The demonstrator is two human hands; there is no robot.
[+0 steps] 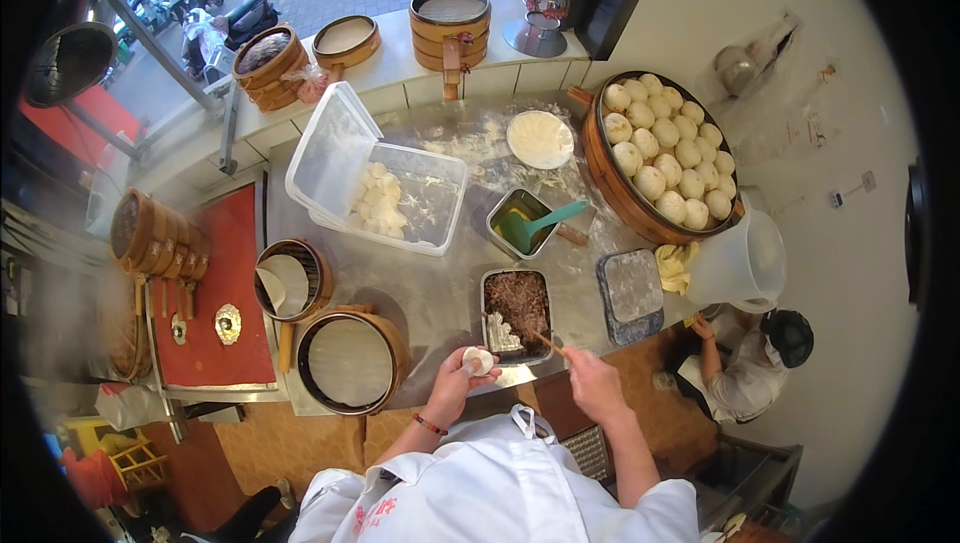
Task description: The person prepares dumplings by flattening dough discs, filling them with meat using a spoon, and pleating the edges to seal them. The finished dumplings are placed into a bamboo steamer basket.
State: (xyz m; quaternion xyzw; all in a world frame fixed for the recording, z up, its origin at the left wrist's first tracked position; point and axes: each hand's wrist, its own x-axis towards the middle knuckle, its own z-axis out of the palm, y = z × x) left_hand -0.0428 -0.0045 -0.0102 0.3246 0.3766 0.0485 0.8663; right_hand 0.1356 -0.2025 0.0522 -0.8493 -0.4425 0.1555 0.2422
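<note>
My left hand [452, 385] cups a small round of white dough [479, 361] at the table's near edge, fingers closed around it. My right hand [595, 383] grips a thin wooden filling stick [549, 344], whose tip reaches into a rectangular metal tin [483, 293]. Brown minced filling [514, 295] lies in this tin, with bare metal showing at its near left corner. Just beyond stands a second metal tin [493, 235] of yellowish liquid, a teal spatula [540, 224] leaning in it.
A large round steamer [598, 168] full of buns stands far right. Dough pieces [380, 205] lie in a lidded plastic box [455, 205]. Lined bamboo steamers [350, 363] sit at left. A kitchen scale [632, 283] is on the right, near a crouching or seated person [745, 368].
</note>
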